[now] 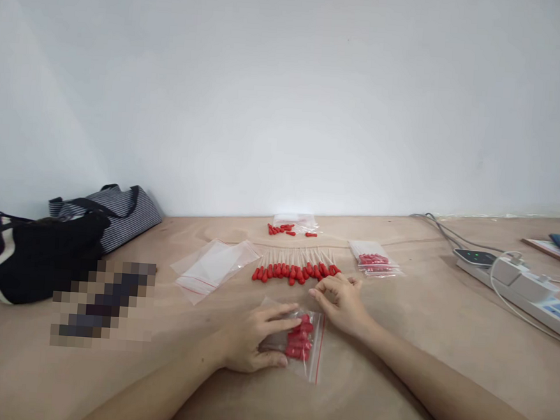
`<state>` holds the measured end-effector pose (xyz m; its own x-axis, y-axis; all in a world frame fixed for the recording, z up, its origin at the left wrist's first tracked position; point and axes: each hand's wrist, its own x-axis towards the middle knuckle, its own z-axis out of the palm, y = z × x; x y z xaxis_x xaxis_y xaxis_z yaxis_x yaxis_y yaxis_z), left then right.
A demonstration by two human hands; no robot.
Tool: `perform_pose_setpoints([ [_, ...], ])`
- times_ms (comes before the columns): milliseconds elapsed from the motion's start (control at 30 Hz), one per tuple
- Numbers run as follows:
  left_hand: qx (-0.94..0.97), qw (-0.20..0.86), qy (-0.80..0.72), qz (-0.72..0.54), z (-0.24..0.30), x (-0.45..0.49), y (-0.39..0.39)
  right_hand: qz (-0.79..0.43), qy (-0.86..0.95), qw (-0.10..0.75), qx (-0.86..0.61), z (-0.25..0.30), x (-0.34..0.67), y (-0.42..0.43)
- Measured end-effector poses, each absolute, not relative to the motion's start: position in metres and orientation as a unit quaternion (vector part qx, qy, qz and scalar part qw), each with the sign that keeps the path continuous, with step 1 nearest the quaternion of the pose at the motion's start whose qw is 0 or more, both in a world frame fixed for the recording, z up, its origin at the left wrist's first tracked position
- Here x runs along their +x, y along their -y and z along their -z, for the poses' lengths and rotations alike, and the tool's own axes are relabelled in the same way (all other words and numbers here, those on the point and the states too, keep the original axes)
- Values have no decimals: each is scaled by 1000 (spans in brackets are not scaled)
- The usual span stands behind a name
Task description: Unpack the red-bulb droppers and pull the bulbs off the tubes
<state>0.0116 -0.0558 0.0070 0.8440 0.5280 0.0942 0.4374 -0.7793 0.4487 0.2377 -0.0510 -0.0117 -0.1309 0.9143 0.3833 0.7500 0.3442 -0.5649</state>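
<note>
My left hand lies on a small clear zip bag with red-capped pieces inside, its fingers spread and pressing the bag to the table. Just above the bag's top edge, my right hand has its fingers curled in a pinch; whether anything is in them I cannot make out. Right behind that hand a row of thin sticks with red caps is laid out on the table.
Empty clear bags lie left of the row. Filled bags sit to the right. Loose red caps lie by the wall. Striped bags stand at the left, a power strip with cables at the right.
</note>
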Motion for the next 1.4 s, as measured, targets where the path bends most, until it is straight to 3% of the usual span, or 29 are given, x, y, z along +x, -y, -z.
perform_pose_setpoints([
  [300, 880, 189, -402, -170, 4, 6, 54, -196, 751, 257, -576, 12, 247, 56],
  [500, 874, 156, -426, -173, 5, 13, 58, -213, 759, 259, -558, 13, 222, 67],
  [900, 966, 27, -206, -154, -10, 53, 14, -204, 755, 300, -546, 20, 220, 69],
  [1167, 941, -36, -115, -316, 10, 51, 7, -213, 754, 301, -544, 23, 220, 67],
  [1400, 939, -51, -107, -322, 10, 51, 6, -213, 756, 300, -542, 22, 220, 67],
])
